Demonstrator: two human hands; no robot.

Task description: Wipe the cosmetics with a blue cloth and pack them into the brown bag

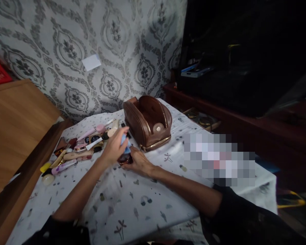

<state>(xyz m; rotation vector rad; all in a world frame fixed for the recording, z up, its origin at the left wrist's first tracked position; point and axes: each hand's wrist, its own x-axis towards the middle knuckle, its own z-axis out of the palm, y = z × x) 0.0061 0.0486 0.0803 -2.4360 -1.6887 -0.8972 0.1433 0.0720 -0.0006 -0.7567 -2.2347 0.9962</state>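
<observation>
In the head view my left hand (114, 146) is closed on a light blue cloth (125, 144), pressed down over a small dark item. My right hand (140, 162) grips that dark, shiny, reddish-brown item (124, 159) from the right; its kind is blurred and partly covered. Just beyond both hands stands a brown leather toiletry bag (153, 140), its zipped top gaping and its inside dark. Left of my left hand lies a spread of cosmetics, among them a white tube (94, 143), a beige tube (76, 155) and a purple tube (63, 166).
A patterned white cloth (135, 194) covers the table. Wooden furniture (20, 126) borders it on the left, patterned wallpaper (114, 34) behind. On the right are a pixelated patch, an open drawer (214, 125) and a dark red cabinet (193, 105) with a large black screen (244, 61) above.
</observation>
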